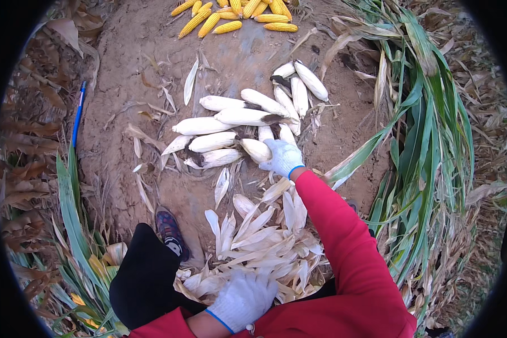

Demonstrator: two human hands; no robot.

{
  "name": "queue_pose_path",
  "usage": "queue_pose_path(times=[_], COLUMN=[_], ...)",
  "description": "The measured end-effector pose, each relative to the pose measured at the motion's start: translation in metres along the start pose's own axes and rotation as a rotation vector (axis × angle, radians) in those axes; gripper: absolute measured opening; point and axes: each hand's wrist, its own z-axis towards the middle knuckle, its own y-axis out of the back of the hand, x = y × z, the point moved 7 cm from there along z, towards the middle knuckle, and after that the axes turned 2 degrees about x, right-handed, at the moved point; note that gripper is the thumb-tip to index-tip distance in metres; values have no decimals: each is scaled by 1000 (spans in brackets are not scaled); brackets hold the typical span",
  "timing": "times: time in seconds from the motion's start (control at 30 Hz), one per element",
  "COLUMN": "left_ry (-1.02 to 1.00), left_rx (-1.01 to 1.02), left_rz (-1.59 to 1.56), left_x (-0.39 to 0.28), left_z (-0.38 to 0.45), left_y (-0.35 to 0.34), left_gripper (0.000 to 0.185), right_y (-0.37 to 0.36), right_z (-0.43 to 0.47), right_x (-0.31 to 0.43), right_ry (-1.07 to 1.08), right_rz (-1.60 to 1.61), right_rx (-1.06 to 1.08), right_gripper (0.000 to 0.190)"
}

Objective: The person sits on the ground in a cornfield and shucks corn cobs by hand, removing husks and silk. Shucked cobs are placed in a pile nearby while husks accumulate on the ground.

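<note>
My right hand (284,158), in a white knit glove with a blue cuff, reaches forward into a loose group of husk-covered ears of corn. Its thumb and fingers close around the end of one pale ear (254,149). Other white-husked ears (241,116) lie just beyond it, some with dark silk at their tips. Close to my body is my left hand (245,298), gloved the same way, back upward above a heap of stripped husks (262,245). The left fingers are partly hidden, and no object shows in them.
Bare yellow corn cobs (236,14) lie on the soil (126,76) at the far end. Green corn stalks (422,126) line the right side, and dry leaves the left. A blue stick-like object (78,114) lies at left. My shoe (172,232) stands beside the husk heap.
</note>
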Motion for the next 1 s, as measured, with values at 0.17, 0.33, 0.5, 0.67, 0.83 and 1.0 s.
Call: queue_pose_path(times=[0.17,0.33,0.5,0.67,0.83,1.0], left_ry=[103,358,370,225,275,416], left_rx=[-94,-355,-396,-323,-412,-412], left_rz=[-5,-71,-1049,-1810,-1773,-1488], left_x=[9,38,46,13,22,14], left_z=[3,4,13,29,35,42], left_y=[34,42,32,-11,-14,-6], left_gripper=[34,49,66,58,61,51], right_y=[21,83,111,99,88,90], right_z=[-71,-158,-227,-266,-256,-238], right_x=[28,74,88,97,104,103], right_ry=[50,140,43,27,-40,-10], right_rz=[389,714,833,766,710,819], right_rx=[196,170,-102,-268,-190,-176], right_gripper=[82,72,60,44,59,68])
